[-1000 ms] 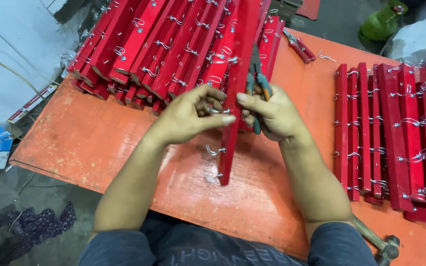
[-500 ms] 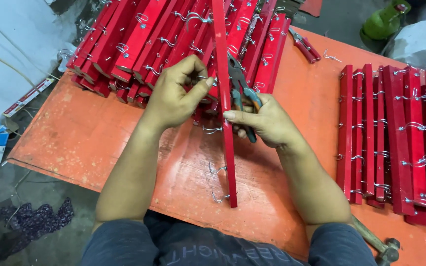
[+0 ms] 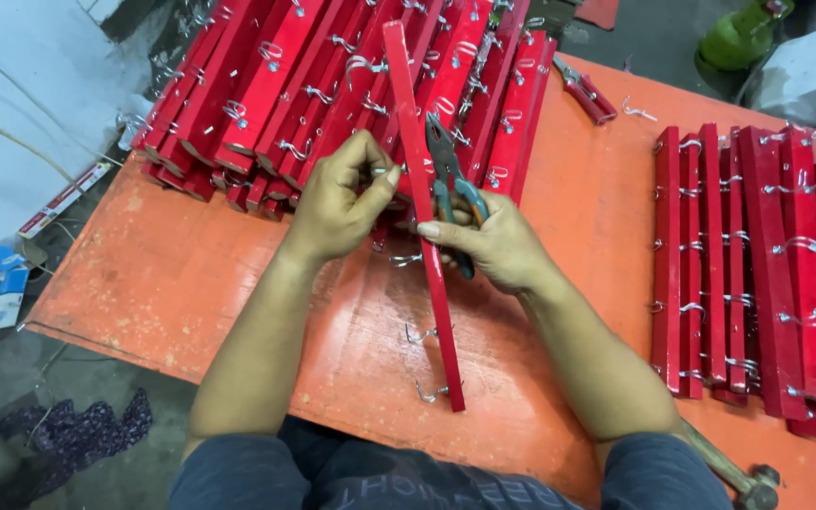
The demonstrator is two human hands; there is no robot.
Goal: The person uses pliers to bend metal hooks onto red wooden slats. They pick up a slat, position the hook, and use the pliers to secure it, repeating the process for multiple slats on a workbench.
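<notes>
A long red wooden strip (image 3: 424, 203) with metal hooks along its side lies lengthwise on the orange table (image 3: 191, 274), its near end close to my body. My left hand (image 3: 337, 203) pinches a small metal hook against the strip's left side. My right hand (image 3: 488, 246) steadies the strip with its thumb and holds green-handled pliers (image 3: 450, 179), jaws pointing away from me. Several hooks stick out of the strip lower down.
A big heap of red hooked strips (image 3: 295, 85) fills the far left. More red strips (image 3: 767, 264) lie in a row on the right. Red-handled pliers (image 3: 586, 93) lie at the far edge. A hammer (image 3: 739, 472) sits at the near right.
The strip has slid farther away from me and lies straighter. My left hand has moved up along it and now pinches a hook at its side; the right hand with the pliers followed.
</notes>
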